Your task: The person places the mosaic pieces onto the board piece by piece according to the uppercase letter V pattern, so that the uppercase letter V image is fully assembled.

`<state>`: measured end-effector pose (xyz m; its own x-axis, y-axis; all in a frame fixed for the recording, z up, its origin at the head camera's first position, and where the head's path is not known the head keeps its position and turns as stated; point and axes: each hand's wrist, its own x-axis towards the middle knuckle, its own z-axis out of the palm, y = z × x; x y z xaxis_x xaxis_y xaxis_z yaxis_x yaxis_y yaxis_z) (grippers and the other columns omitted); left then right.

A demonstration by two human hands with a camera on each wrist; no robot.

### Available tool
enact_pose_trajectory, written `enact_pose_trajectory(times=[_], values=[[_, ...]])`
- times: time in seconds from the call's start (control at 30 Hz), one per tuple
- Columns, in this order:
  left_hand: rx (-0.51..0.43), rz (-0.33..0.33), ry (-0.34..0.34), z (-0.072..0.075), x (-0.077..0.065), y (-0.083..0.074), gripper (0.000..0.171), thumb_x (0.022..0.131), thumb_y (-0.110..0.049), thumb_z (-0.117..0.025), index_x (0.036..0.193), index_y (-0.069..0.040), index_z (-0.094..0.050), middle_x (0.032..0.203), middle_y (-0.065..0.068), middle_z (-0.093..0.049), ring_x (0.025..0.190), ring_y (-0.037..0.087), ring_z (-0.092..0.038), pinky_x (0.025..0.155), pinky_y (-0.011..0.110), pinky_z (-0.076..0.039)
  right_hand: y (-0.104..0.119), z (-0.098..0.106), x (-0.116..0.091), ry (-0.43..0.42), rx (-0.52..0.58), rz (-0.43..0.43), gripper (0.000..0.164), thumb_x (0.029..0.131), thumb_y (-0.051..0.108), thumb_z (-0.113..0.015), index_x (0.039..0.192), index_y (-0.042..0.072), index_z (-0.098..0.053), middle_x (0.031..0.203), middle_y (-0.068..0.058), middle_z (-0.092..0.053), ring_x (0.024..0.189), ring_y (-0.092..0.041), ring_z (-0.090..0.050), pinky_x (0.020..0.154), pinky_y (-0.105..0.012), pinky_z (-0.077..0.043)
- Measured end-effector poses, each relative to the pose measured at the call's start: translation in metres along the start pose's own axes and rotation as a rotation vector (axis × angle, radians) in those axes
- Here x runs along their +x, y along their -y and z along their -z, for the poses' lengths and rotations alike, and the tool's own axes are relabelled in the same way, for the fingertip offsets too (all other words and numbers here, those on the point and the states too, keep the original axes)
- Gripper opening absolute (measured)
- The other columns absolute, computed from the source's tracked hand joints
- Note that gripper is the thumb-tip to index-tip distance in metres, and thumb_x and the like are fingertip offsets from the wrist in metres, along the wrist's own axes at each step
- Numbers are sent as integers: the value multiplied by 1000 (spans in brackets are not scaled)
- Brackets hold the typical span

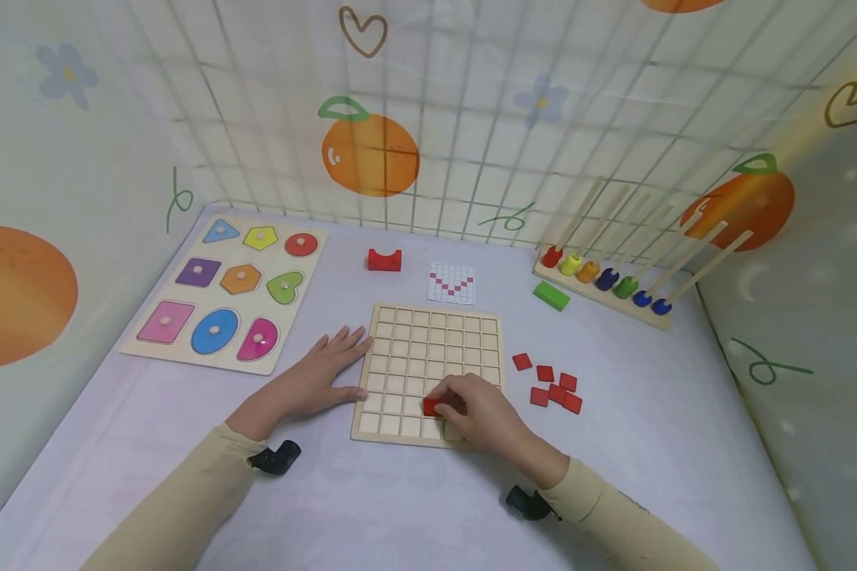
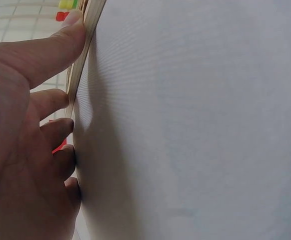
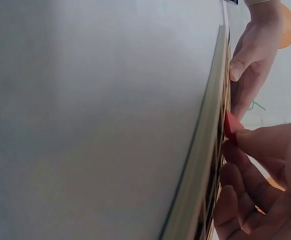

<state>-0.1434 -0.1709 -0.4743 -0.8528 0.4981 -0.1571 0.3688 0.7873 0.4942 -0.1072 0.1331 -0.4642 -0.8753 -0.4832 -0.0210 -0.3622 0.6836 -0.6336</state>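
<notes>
Two tan sleeves (image 1: 178, 500), cut off at the bottom, reach inward; the right hand (image 1: 474, 408) bends over the lower part of the gridded board (image 1: 400, 349), pinching a red tile (image 1: 430, 407) between thumb and fingers; the tile is squarish and tilts to the board in the right wrist view, partly covered, so whether it touches a square is unclear. The left hand (image 1: 321, 373) lies grasping nothing, fingers spread and pointing away, thumb at the board's left edge; beyond lies a patterned card (image 1: 451, 283).
</notes>
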Motion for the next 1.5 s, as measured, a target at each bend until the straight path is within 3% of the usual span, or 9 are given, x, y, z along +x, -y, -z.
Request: enact_pose_trajectory(times=[0.5, 1.0, 1.5], values=[[-14, -3, 9, 1, 0, 0, 89, 91, -39, -76, 161, -10, -29, 169, 14, -18, 156, 38, -7, 125, 57, -6, 1, 0, 2, -10, -90, 40, 15, 89, 19, -81, 102, 20, -74, 100, 12, -63, 85, -7, -54, 74, -24, -52], [-27, 6, 10, 3, 0, -1, 90, 91, -38, -76, 161, -10, -28, 169, 14, -17, 156, 38, -6, 125, 56, -5, 0, -1, 1, -2, -115, 76, 21, 90, 20, -80, 112, 20, -79, 104, 11, -63, 90, -7, -53, 75, -23, -52], [-39, 2, 13, 1, 0, -1, 89, 91, -40, -76, 161, -10, -29, 169, 12, -18, 156, 36, -6, 126, 56, -5, -1, -1, -2, 3, -126, 52, 23, 90, 25, -79, 113, 23, -78, 104, 13, -60, 89, -6, -51, 71, -22, -49]])
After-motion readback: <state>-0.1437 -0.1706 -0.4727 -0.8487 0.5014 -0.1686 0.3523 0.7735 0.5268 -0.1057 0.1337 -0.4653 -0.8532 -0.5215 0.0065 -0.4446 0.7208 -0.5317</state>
